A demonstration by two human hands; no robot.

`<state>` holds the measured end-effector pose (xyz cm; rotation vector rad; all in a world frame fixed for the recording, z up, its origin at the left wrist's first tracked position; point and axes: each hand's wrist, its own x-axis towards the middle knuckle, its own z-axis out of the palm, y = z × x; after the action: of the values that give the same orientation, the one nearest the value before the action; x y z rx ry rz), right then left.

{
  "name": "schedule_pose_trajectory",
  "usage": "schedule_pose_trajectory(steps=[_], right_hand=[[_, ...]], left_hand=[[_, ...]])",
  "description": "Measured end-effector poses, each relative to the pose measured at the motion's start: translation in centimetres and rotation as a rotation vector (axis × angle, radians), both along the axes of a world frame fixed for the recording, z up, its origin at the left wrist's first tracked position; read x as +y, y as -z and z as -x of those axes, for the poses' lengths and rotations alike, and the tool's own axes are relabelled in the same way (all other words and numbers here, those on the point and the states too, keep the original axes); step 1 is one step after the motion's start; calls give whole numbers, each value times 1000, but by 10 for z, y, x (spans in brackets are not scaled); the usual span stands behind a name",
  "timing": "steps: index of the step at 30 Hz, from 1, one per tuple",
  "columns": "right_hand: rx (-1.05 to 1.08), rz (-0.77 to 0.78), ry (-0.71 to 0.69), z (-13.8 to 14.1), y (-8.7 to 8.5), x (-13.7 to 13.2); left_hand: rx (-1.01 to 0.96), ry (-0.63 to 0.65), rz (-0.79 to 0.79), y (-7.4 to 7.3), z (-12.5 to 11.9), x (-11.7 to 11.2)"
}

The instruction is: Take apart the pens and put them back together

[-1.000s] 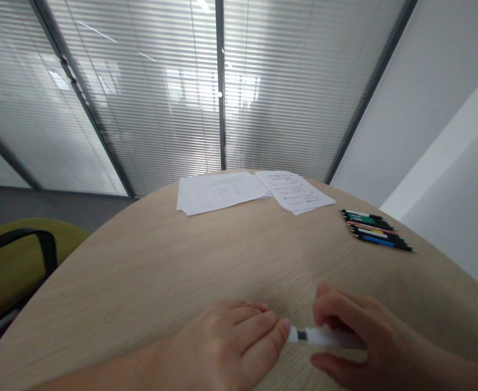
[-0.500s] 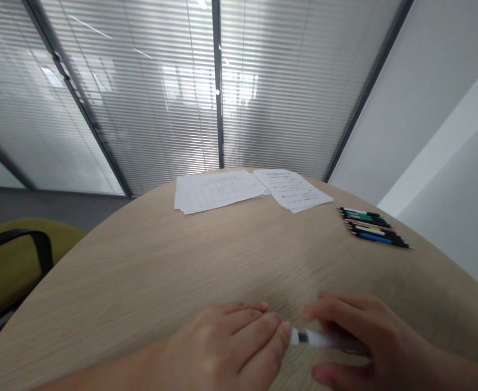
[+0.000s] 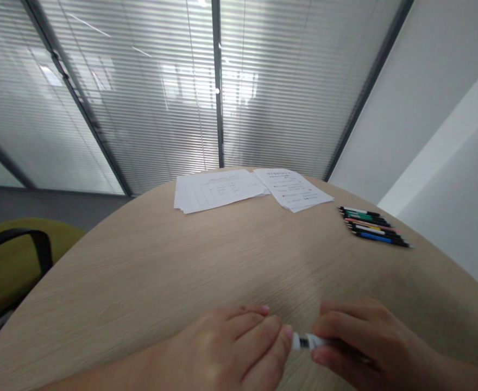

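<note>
Both my hands rest near the front edge of a round wooden table. A white pen with a dark band lies between them. My right hand is curled round its barrel, fingers closed over it. My left hand is bunched, its fingertips pinching the pen's left end. Most of the pen is hidden under the right hand.
Two stacks of printed paper lie at the table's far edge. A row of several coloured pens sits at the right. A yellow-green chair with a black armrest stands at the left. Glass walls with blinds stand behind.
My right hand has closed further round the pen and slid left toward the left hand, covering more of the barrel. The left hand has barely moved.
</note>
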<state>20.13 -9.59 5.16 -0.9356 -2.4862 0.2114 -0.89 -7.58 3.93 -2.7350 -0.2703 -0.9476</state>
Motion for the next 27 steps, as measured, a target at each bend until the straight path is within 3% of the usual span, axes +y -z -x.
schedule_pose_trajectory(steps=[8,18,23,27], right_hand=[[-131,-115,37,4,11,0],[-7,-37,39,2,-1,-2],[-64,-192,37,0,-2,-4],[-83,-260,40,3,0,-4]], left_hand=[[183,-32,-56,-12,1,-4],[18,-15,-159,0,-2,-3],[81,-16,-130,-8,-1,-7],[189,-115,-62,-19,0,-14]])
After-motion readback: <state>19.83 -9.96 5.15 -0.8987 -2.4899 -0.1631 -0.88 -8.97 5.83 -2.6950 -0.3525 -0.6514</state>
